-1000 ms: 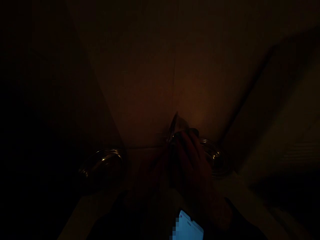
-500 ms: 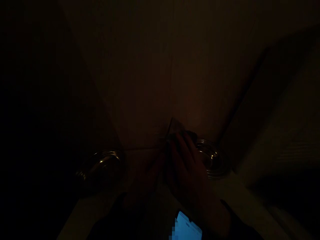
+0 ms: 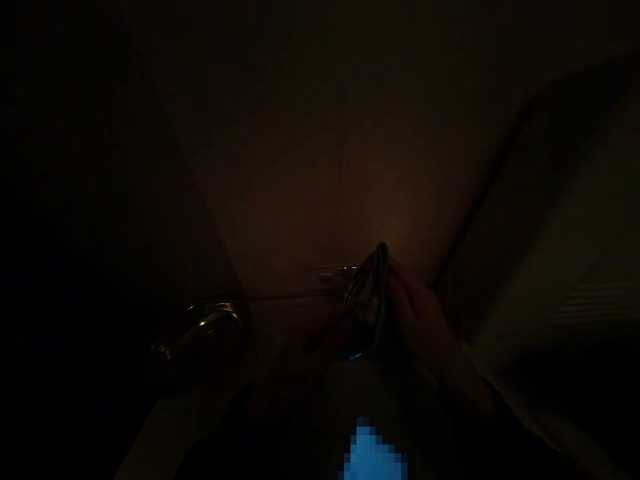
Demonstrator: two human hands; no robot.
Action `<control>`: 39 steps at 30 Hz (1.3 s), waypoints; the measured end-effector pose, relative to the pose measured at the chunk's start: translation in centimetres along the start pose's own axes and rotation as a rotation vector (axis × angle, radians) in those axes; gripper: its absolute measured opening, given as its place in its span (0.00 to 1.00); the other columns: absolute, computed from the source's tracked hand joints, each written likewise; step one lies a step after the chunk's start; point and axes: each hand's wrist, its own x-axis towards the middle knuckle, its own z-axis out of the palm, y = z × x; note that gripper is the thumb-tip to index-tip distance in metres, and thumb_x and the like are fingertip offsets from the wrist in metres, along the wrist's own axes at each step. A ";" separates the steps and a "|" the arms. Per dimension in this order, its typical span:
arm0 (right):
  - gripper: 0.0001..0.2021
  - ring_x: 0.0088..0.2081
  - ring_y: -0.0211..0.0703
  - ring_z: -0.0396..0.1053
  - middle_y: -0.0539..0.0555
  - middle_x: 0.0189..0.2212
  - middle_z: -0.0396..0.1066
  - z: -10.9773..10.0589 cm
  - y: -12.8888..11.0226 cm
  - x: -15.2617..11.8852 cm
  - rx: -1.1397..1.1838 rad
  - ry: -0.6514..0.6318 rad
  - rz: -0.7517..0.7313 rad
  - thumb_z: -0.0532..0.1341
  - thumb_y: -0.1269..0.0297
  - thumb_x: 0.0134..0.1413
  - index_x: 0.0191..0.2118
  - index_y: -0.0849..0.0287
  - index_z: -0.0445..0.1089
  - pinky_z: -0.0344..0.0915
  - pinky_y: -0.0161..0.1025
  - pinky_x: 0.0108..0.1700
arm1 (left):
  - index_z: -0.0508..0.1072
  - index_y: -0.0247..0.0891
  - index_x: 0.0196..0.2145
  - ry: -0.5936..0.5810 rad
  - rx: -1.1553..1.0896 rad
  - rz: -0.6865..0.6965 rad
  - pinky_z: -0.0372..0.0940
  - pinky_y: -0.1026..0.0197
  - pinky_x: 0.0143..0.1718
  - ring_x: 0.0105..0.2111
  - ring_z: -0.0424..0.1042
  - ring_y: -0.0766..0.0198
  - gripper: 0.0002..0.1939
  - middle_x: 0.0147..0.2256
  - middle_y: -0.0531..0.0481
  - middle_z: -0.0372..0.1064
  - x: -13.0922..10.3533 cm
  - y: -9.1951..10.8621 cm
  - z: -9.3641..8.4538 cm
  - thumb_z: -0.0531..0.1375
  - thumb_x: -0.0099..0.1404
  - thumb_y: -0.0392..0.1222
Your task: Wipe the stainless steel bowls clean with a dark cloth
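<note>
The scene is very dark. My left hand (image 3: 315, 347) is closed at the near left edge of a shiny metal dish (image 3: 364, 300), which is tilted up between my hands. On its right side a dark cloth (image 3: 382, 307) with a paler edge is folded over or pressed against the dish. My right hand (image 3: 417, 310) grips this cloth from the right, fingers pointing up and away. The fingertips of my left hand are mostly lost in shadow. Off to the left lies another shiny round metal dish (image 3: 205, 323) with a ridged rim.
Close to me glows a blurred blue phone screen (image 3: 375, 453). A small rectangular fitting (image 3: 327, 277) sits low on the facing wall panel (image 3: 300, 167), behind my hands. A slanted dark edge (image 3: 485, 193) runs up on the right, beside a paler ribbed surface (image 3: 595, 300).
My right hand has moved right, and the cloth now stands up against a tilted dish between my hands. The dishes seen right of my hand no longer show there. The wall fitting is uncovered.
</note>
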 end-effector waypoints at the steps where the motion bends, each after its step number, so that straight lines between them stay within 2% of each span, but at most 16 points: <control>1: 0.22 0.53 0.52 0.71 0.63 0.52 0.72 0.1 -0.1 0.0 -0.003 0.004 -0.003 0.46 0.57 0.68 0.57 0.63 0.66 0.69 0.53 0.55 | 0.77 0.45 0.50 0.018 -0.011 -0.003 0.66 0.55 0.55 0.52 0.73 0.53 0.20 0.49 0.48 0.75 0.0 -0.1 0.1 0.62 0.62 0.52; 4: 0.21 0.57 0.55 0.67 0.68 0.56 0.68 0.7 -1.4 -0.8 -0.104 0.032 -0.127 0.48 0.62 0.67 0.59 0.68 0.64 0.68 0.54 0.56 | 0.78 0.43 0.50 0.081 -0.073 -0.001 0.64 0.56 0.56 0.53 0.72 0.54 0.20 0.51 0.47 0.74 0.3 -0.6 0.4 0.61 0.63 0.52; 8: 0.23 0.63 0.66 0.54 0.73 0.60 0.61 1.9 -3.7 -2.5 -0.292 0.038 -0.364 0.53 0.67 0.63 0.59 0.75 0.61 0.64 0.61 0.57 | 0.79 0.40 0.47 0.216 -0.140 0.044 0.64 0.56 0.57 0.53 0.72 0.53 0.22 0.50 0.45 0.75 0.7 -0.8 0.7 0.64 0.59 0.54; 11: 0.23 0.64 0.69 0.52 0.75 0.59 0.61 2.5 -4.2 -3.2 -0.323 0.061 -0.422 0.55 0.68 0.61 0.59 0.76 0.61 0.64 0.62 0.57 | 0.80 0.40 0.45 0.279 -0.134 0.038 0.64 0.54 0.57 0.53 0.72 0.52 0.22 0.48 0.46 0.76 0.8 -0.9 0.4 0.66 0.57 0.54; 13: 0.23 0.64 0.67 0.53 0.75 0.59 0.61 2.3 -3.8 -3.0 -0.290 0.060 -0.411 0.54 0.67 0.62 0.60 0.75 0.60 0.64 0.62 0.57 | 0.80 0.40 0.46 0.245 -0.119 0.042 0.63 0.54 0.58 0.53 0.72 0.53 0.20 0.49 0.46 0.75 0.7 -0.9 0.1 0.65 0.58 0.53; 16: 0.23 0.64 0.61 0.55 0.71 0.61 0.59 1.5 -2.6 -2.2 -0.164 0.040 -0.305 0.52 0.65 0.64 0.62 0.70 0.59 0.62 0.60 0.59 | 0.79 0.41 0.46 0.154 -0.103 0.024 0.63 0.55 0.57 0.53 0.72 0.53 0.19 0.49 0.46 0.75 0.4 -1.0 -0.2 0.64 0.60 0.51; 18: 0.22 0.62 0.56 0.60 0.66 0.61 0.61 0.8 -1.7 -1.3 -0.017 0.025 -0.151 0.50 0.61 0.66 0.61 0.64 0.60 0.62 0.57 0.60 | 0.80 0.40 0.46 0.114 -0.136 0.006 0.64 0.55 0.55 0.52 0.72 0.51 0.19 0.49 0.45 0.75 0.1 -0.9 -0.2 0.64 0.60 0.51; 22: 0.22 0.53 0.50 0.70 0.58 0.53 0.72 -0.1 -0.3 0.0 0.260 -0.016 0.195 0.47 0.51 0.67 0.56 0.56 0.67 0.65 0.52 0.56 | 0.82 0.39 0.41 0.153 -0.299 -0.020 0.70 0.57 0.47 0.45 0.77 0.52 0.17 0.43 0.44 0.78 -0.1 -0.3 0.2 0.66 0.58 0.51; 24: 0.22 0.54 0.50 0.69 0.57 0.53 0.72 -0.2 -0.3 0.0 0.293 -0.019 0.240 0.46 0.50 0.67 0.55 0.56 0.68 0.65 0.52 0.57 | 0.82 0.39 0.39 0.191 -0.344 -0.031 0.71 0.59 0.43 0.41 0.78 0.53 0.17 0.41 0.44 0.79 0.0 -0.1 0.5 0.67 0.56 0.52; 26: 0.22 0.56 0.51 0.67 0.60 0.56 0.69 0.1 -0.7 -0.4 0.236 -0.012 0.164 0.46 0.52 0.68 0.57 0.58 0.65 0.62 0.54 0.59 | 0.82 0.38 0.39 0.191 -0.343 -0.026 0.71 0.58 0.44 0.42 0.78 0.53 0.18 0.40 0.43 0.79 0.2 -0.1 0.7 0.67 0.56 0.53; 31: 0.22 0.64 0.60 0.53 0.68 0.62 0.59 1.0 -2.6 -2.1 -0.127 0.016 -0.276 0.53 0.63 0.64 0.61 0.67 0.60 0.56 0.60 0.61 | 0.81 0.40 0.44 0.138 -0.275 0.026 0.65 0.59 0.55 0.52 0.72 0.53 0.19 0.48 0.45 0.76 0.6 -1.0 0.6 0.66 0.58 0.52; 33: 0.23 0.64 0.61 0.50 0.68 0.62 0.58 1.0 -2.9 -2.3 -0.171 0.026 -0.376 0.54 0.65 0.63 0.61 0.67 0.59 0.55 0.61 0.61 | 0.80 0.41 0.46 0.126 -0.279 0.033 0.63 0.60 0.56 0.54 0.71 0.54 0.19 0.49 0.46 0.75 0.6 -1.2 0.3 0.65 0.59 0.52; 36: 0.21 0.63 0.57 0.53 0.66 0.61 0.59 0.9 -2.5 -2.0 -0.106 0.027 -0.369 0.53 0.64 0.63 0.60 0.63 0.59 0.57 0.59 0.60 | 0.80 0.41 0.45 0.116 -0.325 0.036 0.64 0.60 0.54 0.53 0.71 0.54 0.18 0.48 0.46 0.76 0.6 -1.3 0.1 0.65 0.59 0.50; 39: 0.18 0.60 0.52 0.60 0.63 0.59 0.63 0.7 -1.3 -1.1 0.032 0.028 -0.212 0.50 0.61 0.66 0.58 0.59 0.62 0.60 0.53 0.59 | 0.81 0.36 0.43 0.125 -0.365 0.013 0.68 0.58 0.49 0.48 0.75 0.52 0.17 0.42 0.43 0.78 0.7 -1.5 -0.1 0.66 0.59 0.49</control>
